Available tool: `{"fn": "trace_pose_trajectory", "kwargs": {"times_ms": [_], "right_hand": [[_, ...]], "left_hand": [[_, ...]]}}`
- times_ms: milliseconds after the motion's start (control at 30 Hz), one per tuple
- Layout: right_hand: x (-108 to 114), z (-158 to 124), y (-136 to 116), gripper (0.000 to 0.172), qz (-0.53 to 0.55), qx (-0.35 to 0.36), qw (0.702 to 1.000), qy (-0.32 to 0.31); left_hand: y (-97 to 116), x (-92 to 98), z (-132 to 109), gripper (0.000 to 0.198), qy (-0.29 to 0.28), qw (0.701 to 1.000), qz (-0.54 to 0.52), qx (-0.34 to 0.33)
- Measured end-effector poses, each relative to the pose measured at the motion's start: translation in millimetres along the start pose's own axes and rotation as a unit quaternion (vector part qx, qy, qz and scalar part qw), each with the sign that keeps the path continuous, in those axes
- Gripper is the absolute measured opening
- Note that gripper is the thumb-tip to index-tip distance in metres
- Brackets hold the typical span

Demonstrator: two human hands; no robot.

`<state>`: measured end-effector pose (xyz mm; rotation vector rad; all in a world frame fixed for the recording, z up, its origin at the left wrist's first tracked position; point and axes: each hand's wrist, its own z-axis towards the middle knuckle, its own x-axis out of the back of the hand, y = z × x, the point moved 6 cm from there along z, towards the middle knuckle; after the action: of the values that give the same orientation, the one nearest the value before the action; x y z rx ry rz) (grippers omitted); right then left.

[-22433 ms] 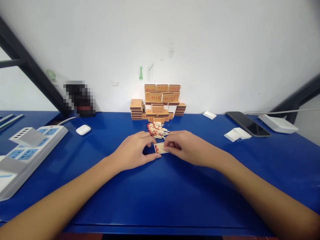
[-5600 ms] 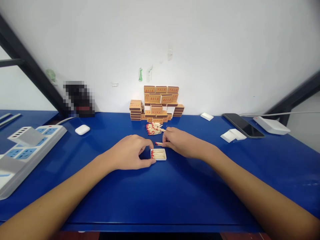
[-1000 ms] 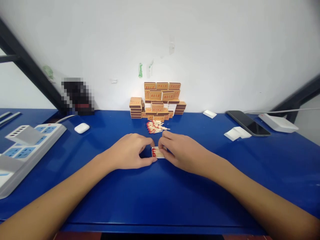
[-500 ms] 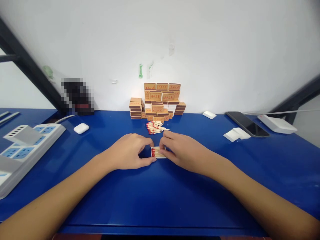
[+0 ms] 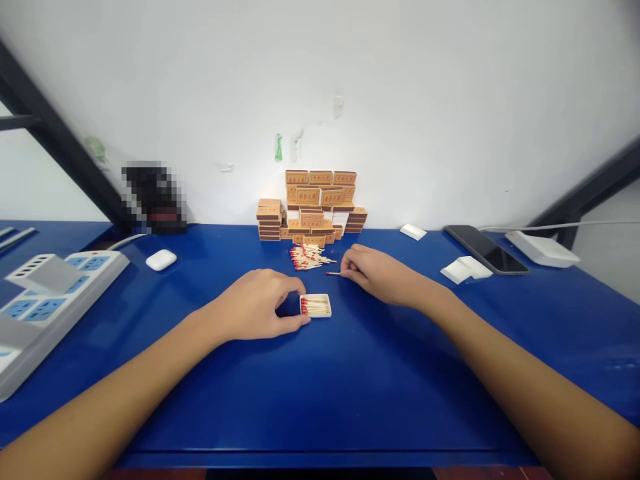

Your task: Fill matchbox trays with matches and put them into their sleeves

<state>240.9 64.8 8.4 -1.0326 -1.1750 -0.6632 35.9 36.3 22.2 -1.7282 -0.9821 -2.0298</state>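
My left hand (image 5: 260,304) grips the left end of a small white matchbox tray (image 5: 316,316) between thumb and fingertips. Red-headed matches (image 5: 315,306) lie side by side in the tray, heads to the left. To the right and a little farther back, my right hand (image 5: 375,272) pinches a single match (image 5: 334,273), its red head pointing left, low over the table. Just beyond the tray is a loose pile of matches (image 5: 306,257), most of their heads facing left.
Behind the pile, several matchboxes (image 5: 307,195) are stacked against the wall. A power strip (image 5: 75,303) and a white earbud case (image 5: 161,259) sit on the left of the blue table (image 5: 320,393). On the right are folded white paper (image 5: 465,269), a phone (image 5: 485,249) and a white box (image 5: 543,250).
My right hand has moved from the tray to the right and slightly back, and a match now shows in its pinch. My left hand stays on the tray.
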Motion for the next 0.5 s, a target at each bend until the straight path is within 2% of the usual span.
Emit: {"fn": "trace_pose_trajectory", "kwargs": {"times_ms": [100,200,300,500], "right_hand": [[5.1,-7.5,-15.7,0.016,0.023,0.023,0.999,0.005],[5.9,-18.6,-44.2,0.015,0.055,0.077,0.995,-0.010],[0.4,-25.8,-63.5,0.014,0.036,0.091,0.995,-0.028],[0.2,-23.4,-61.7,0.010,0.059,0.116,0.991,0.014]], "left_hand": [[0.4,-0.1,0.5,0.030,0.004,1.000,0.003,0.004],[0.0,-0.5,0.5,0.030,0.010,1.000,0.010,0.010],[-0.5,-0.6,0.6,0.028,0.010,1.000,0.014,0.008],[-2.4,-0.8,0.6,0.028,0.011,1.000,0.016,0.006]]}}
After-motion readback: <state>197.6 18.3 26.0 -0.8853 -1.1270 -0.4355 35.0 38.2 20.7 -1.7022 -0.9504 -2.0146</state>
